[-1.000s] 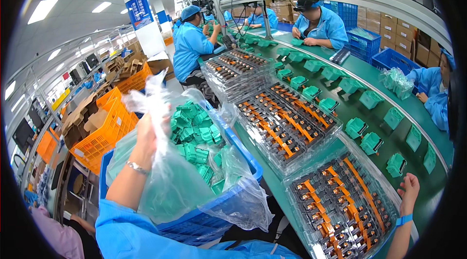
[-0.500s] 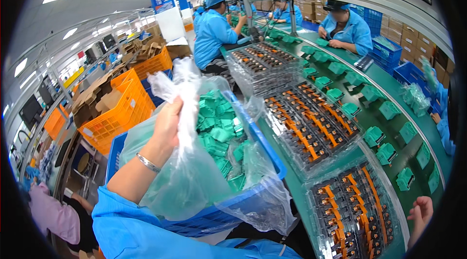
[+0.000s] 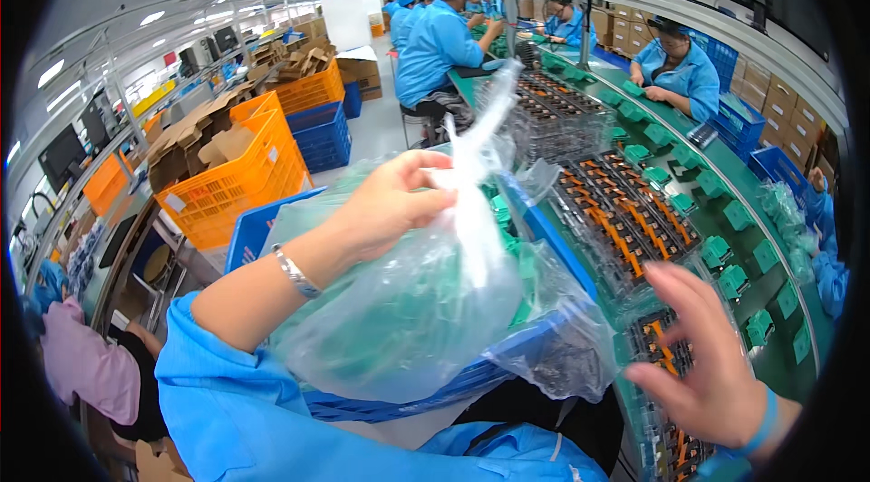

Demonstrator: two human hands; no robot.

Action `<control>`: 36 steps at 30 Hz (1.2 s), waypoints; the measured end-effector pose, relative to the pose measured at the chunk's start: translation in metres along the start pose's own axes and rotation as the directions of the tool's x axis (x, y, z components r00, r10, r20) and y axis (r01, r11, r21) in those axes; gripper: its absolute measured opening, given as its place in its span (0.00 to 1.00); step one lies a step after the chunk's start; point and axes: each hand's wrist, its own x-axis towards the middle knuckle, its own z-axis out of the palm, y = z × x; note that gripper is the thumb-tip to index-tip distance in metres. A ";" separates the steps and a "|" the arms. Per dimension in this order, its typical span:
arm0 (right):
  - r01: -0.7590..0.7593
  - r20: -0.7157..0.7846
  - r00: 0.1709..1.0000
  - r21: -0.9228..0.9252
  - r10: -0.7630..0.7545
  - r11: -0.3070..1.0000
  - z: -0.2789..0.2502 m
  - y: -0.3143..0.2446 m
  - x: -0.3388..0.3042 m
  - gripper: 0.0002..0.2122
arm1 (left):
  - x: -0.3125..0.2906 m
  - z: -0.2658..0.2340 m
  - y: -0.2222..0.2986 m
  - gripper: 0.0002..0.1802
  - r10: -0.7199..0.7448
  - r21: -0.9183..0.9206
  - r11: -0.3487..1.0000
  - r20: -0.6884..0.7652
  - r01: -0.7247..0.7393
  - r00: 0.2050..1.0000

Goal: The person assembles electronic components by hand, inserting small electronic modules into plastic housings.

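Observation:
My left hand (image 3: 403, 197) is closed on the gathered neck of a clear plastic bag (image 3: 399, 319), whose twisted end sticks up past the fingers. The bag lies over a blue crate (image 3: 575, 260). Green plastic housings (image 3: 501, 210) show at the bag's right side; the rest are blurred behind the film. My right hand (image 3: 698, 351) is raised with fingers apart and holds nothing. It hovers over a clear tray of black and orange parts (image 3: 678, 437), partly hiding it.
More filled trays (image 3: 625, 210) are lined up on the green bench to the right. Green housings (image 3: 736, 215) sit along a conveyor beyond them. Orange crates (image 3: 240, 178) with cardboard stand at left. Co-workers in blue (image 3: 444, 47) sit farther along the line.
My right hand has come in from the right edge toward the bag, fingers spread. My left hand has drawn the bag's neck rightward, covering more of the green housings. The view has shifted left.

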 end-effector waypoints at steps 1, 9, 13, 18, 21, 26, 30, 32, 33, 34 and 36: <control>0.125 -0.058 0.990 -0.064 -0.128 0.990 0.016 -0.013 0.021 0.42 | -0.001 0.004 0.001 0.23 0.003 -0.005 1.000 0.001 -0.003 1.000; 0.354 -0.173 0.899 -0.256 -0.403 0.900 0.152 -0.037 0.148 0.32 | -0.052 -0.036 -0.011 0.36 -0.062 -0.074 0.995 0.069 0.067 0.996; 0.355 -0.127 0.917 -0.166 -0.377 0.920 0.144 -0.009 0.164 0.14 | -0.107 -0.093 0.010 0.36 0.243 0.737 0.671 -0.116 -0.081 0.963; 0.323 -0.253 0.924 0.116 -0.287 0.939 0.114 -0.012 0.165 0.13 | -0.190 -0.218 -0.118 0.52 -0.229 0.407 0.717 -0.629 0.566 0.743; 0.226 -0.173 0.968 0.280 -0.182 0.933 0.106 -0.013 0.162 0.15 | -0.195 -0.198 -0.162 0.48 -0.385 0.283 0.692 -0.634 0.665 0.670; 0.292 -0.236 0.944 0.274 -0.231 0.916 0.097 -0.028 0.160 0.13 | -0.191 -0.216 -0.187 0.36 -0.316 -0.228 0.939 -0.868 0.257 0.384; 0.308 -0.228 0.946 0.425 -0.229 0.851 0.087 -0.033 0.156 0.12 | -0.226 -0.291 -0.265 0.29 -0.378 -0.118 0.857 -0.807 0.502 0.454; 0.342 -0.318 0.924 0.428 -0.215 0.837 0.082 -0.027 0.155 0.12 | -0.209 -0.290 -0.265 0.28 -0.384 -0.194 0.888 -0.810 0.416 0.442; 0.226 -0.263 0.959 0.502 -0.102 0.835 0.075 -0.024 0.155 0.11 | -0.202 -0.283 -0.255 0.27 -0.396 -0.276 0.906 -0.823 0.322 0.407; 0.247 -0.306 0.947 0.492 -0.100 0.835 0.071 -0.016 0.156 0.10 | -0.196 -0.275 -0.245 0.27 -0.396 -0.272 0.904 -0.821 0.328 0.410; 0.169 -0.258 0.966 0.593 -0.012 0.788 0.062 -0.009 0.149 0.09 | -0.193 -0.262 -0.229 0.23 -0.533 -0.558 0.823 -0.694 0.105 0.484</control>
